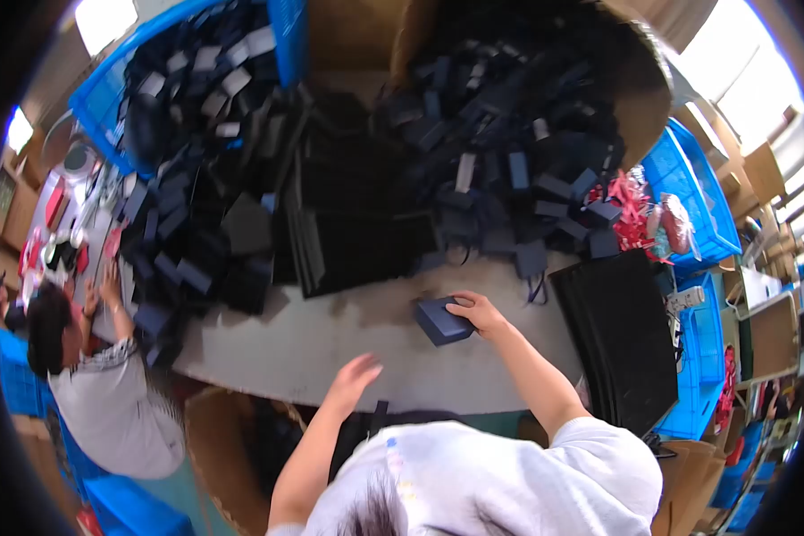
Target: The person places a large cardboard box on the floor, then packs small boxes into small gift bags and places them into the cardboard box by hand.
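My right hand [481, 314] grips a small dark blue box [441, 322] at its right edge, thumb on top, over the grey table [268, 353]. Closer to my body, my left hand [355, 379] is held over the table's front edge, slightly blurred. Its fingers are stretched out with nothing in them, apart from the box. Beyond the box lies a stack of black flat sheets [366, 250]. Heaps of similar dark blue boxes [545, 210] spread behind and on both sides of that stack.
A blue crate [286, 40] full of dark pieces tips toward the table at the back left. Large cardboard [648, 89] stands behind the right heap. Black sheets [621, 339] lie on the right, near blue bins [701, 344]. A co-worker [107, 402] sits at the left.
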Demonstrator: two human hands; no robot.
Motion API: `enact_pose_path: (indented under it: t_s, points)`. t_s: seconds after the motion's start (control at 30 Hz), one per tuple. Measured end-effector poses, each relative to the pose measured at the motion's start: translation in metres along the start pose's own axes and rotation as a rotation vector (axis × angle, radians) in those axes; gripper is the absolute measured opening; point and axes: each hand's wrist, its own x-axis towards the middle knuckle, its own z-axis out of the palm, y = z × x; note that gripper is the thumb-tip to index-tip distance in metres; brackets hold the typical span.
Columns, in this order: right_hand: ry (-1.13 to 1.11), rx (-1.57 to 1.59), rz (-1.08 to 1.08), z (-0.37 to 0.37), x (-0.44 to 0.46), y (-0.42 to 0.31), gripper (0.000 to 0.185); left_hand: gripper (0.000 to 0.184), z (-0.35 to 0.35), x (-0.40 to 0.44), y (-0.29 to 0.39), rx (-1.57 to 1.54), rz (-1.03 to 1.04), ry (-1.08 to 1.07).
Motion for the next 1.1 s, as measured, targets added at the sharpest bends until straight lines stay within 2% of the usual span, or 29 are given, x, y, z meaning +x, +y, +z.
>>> enact_pose_path:
  t_s: [0.03,0.07,0.13,0.17,0.23,0.27,0.3,0.37,0.43,0.5,0.53,0.57,0.63,0.67,0.7,0.73,0.77,0.8,0.83,0.87,0.9,0.93,0.97,1.03,1.07,1.1]
  points:
    - [-0.29,0.144,-0.053,0.016,-0.028,-0.009,0.042,0.058,0.011,0.008,-0.003,-0.244,-0.143,-0.131]
    - [-0.323,0.137,-0.023,0.034,-0.046,-0.017,0.042,0.064,0.022,0.016,-0.001,-0.493,-0.271,-0.264]
    - [-0.503,0.174,-0.162,0.067,-0.069,-0.032,0.04,0.073,0.039,0.012,0.008,-0.834,-0.256,-0.534]
    - [-0.525,0.172,-0.151,0.074,-0.068,-0.033,0.04,0.073,0.041,0.011,0.013,-0.845,-0.248,-0.513]
    - [-0.404,-0.001,-0.319,0.086,-0.069,-0.039,0.042,0.093,0.043,0.003,0.022,-0.352,0.157,-0.287]
    - [-0.371,-0.098,-0.263,0.092,-0.07,-0.046,0.041,0.104,0.044,-0.004,0.029,-0.13,0.26,-0.201]
    - [-0.397,-0.093,-0.303,0.098,-0.063,-0.041,0.039,0.114,0.044,-0.013,0.034,0.096,0.34,-0.114]
    - [-0.425,-0.098,-0.343,0.116,-0.063,-0.05,0.04,0.124,0.03,-0.01,0.029,0.302,0.489,-0.044]
    - [-0.481,-0.122,-0.361,0.133,-0.071,-0.062,0.038,0.126,0.026,-0.019,0.031,0.231,0.474,0.02]
    - [-0.355,-0.403,-0.529,0.153,-0.088,-0.077,0.036,0.127,0.023,-0.021,0.028,0.652,0.326,0.273]
    - [-0.286,-0.538,-0.618,0.163,-0.093,-0.08,0.036,0.125,0.024,-0.017,0.019,0.725,0.35,0.337]
    - [-0.311,-0.536,-0.63,0.174,-0.089,-0.077,0.036,0.117,0.024,-0.016,0.011,0.731,0.41,0.362]
    - [-0.118,-0.882,-0.931,0.192,-0.079,-0.066,0.03,0.106,0.025,-0.006,0.006,1.206,0.794,0.537]
    - [-0.034,-0.639,-1.212,0.199,-0.076,-0.066,0.026,0.106,0.018,-0.005,0.008,1.208,0.797,0.558]
    - [-0.044,-0.634,-1.234,0.203,-0.072,-0.071,0.026,0.105,0.01,-0.005,0.018,1.06,0.689,0.541]
    - [0.034,-0.478,-1.262,0.201,-0.069,-0.073,0.02,0.103,0.004,-0.007,0.025,0.908,0.579,0.518]
    - [0.109,-0.322,-1.277,0.199,-0.066,-0.075,0.014,0.103,0.003,-0.011,0.028,0.905,0.58,0.534]
    - [0.094,-0.087,-1.037,0.2,-0.056,-0.07,0.014,0.106,0.003,-0.017,0.03,0.523,0.592,0.494]
    - [0.085,-0.084,-1.049,0.201,-0.046,-0.07,0.014,0.11,0.003,-0.021,0.034,0.145,0.598,0.44]
    - [-0.09,-0.041,-0.647,0.202,-0.036,-0.071,0.018,0.117,0.004,-0.023,0.041,0.116,0.616,0.419]
    - [-0.253,-0.002,-0.237,0.204,-0.028,-0.067,0.023,0.117,0.002,-0.021,0.04,0.118,0.627,0.421]
    - [-0.484,0.111,-0.109,0.206,-0.025,-0.055,0.031,0.122,-0.001,-0.017,0.04,0.23,0.67,0.364]
    - [-0.501,0.215,-0.001,0.206,-0.025,-0.045,0.033,0.127,-0.005,-0.012,0.042,0.342,0.712,0.305]
    - [-0.602,0.332,0.252,0.185,-0.028,-0.063,0.032,0.131,-0.046,-0.023,0.065,0.85,0.741,0.317]
    - [-0.604,0.326,0.241,0.178,-0.026,-0.062,0.032,0.13,-0.075,-0.026,0.081,1.089,0.785,0.344]
    - [-0.506,0.289,0.158,0.176,-0.021,-0.062,0.032,0.123,-0.101,-0.025,0.103,1.058,0.766,0.584]
